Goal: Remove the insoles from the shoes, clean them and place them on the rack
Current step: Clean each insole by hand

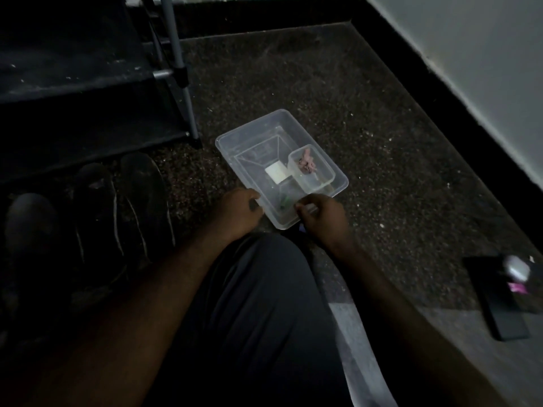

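We hold the clear rectangular plastic tub (249,126) on the floor. The left grip (241,207) curls over its near-left rim, and the right grip (320,214) pinches its near edge. The dark striped fabric shoes (141,195) lie left of us, below the dark metal-framed rack (73,71). No insoles show; presumably they are inside. We expect them to be light and floppy, so we would peel from the heel edge.

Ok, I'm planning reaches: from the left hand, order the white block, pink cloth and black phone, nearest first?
1. White block, in the clear tub the left hand grips.
2. Pink cloth, in the small container, farther right.
3. Black phone, on the floor, far right.
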A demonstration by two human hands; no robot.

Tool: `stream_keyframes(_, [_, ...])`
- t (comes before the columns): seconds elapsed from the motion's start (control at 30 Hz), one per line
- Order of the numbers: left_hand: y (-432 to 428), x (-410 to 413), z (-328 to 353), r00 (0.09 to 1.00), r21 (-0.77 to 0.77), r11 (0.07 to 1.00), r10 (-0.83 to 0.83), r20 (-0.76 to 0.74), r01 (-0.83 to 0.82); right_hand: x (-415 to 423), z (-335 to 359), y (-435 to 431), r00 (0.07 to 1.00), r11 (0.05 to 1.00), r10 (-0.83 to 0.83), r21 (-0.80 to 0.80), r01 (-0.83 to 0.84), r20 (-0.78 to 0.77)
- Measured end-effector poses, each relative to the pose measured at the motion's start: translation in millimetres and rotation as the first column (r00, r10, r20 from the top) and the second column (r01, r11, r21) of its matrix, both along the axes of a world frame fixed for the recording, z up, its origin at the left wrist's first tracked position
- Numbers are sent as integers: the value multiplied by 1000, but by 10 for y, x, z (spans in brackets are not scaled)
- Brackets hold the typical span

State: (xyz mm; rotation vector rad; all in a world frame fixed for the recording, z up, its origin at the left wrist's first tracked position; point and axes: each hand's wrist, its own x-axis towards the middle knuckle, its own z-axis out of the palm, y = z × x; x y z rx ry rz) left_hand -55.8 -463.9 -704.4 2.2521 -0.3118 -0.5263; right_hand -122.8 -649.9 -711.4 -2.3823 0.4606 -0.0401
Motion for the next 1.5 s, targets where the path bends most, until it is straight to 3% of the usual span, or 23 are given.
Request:
stream_keyframes(0.1, [-146, 13, 81, 981, -122, 984, 112, -156, -132, 176, 100, -141, 964, 973, -232, 37, 229, 129])
stream_keyframes(0.23, [-270, 31, 95, 965, -145, 968, 172, -198, -203, 580, 202, -355, 953, 960, -280, 29, 279, 116])
stream_keyframes(0.4, [-300, -36, 38, 990, -35, 997, 62, -127, -67, 1032, 193, -405, 990, 992, -81, -102, 70, -116])
stream_keyframes(0.5, [-290, -43, 23, 994, -16, 999, 46, -104, -48, 1168, 76, -370, 979, 956, 57, -271, -109, -195])
stream_keyframes(0.7, [-298, -37, 3, 993, -16, 997, 67, -100, -69, 1259, -67, -382, 943, 910, 69, -366, -193, -327])
stream_keyframes(0.87, [-282, -39, -13, 989, -17, 996, 80, -124, -83, 1211, 28, -469, 986, 989, -34, -151, 9, -166])
stream_keyframes(1.03, [-273, -52, 54, 987, -46, 990, 125, -103, -130, 984, 325, -336, 983, 963, -180, 209, 168, 37])
stream_keyframes(1.1, [-213, -70, 119, 983, -67, 983, 165, -79, -170, 889, 487, -117, 970, 853, -232, 495, 166, 73])
stream_keyframes(1.2, [-19, -85, 239, 958, -132, 950, 274, -83, -283, 799, 720, 242, 968, 582, -239, 810, 78, 79])
stream_keyframes(1.3, [325, -75, 367, 915, -159, 902, 384, -125, -401, 745, 864, 687, 967, 359, -253, 932, 58, 38])
stream_keyframes(1.4, [795, -108, 466, 883, -205, 859, 447, -143, -468, 643, 971, 1257, 970, 198, -242, 979, 43, 7])
stream_keyframes(1.5, [1276, -242, 529, 868, -240, 834, 468, -167, -496, 496, 939, 1697, 983, -22, -178, 999, 39, -43])
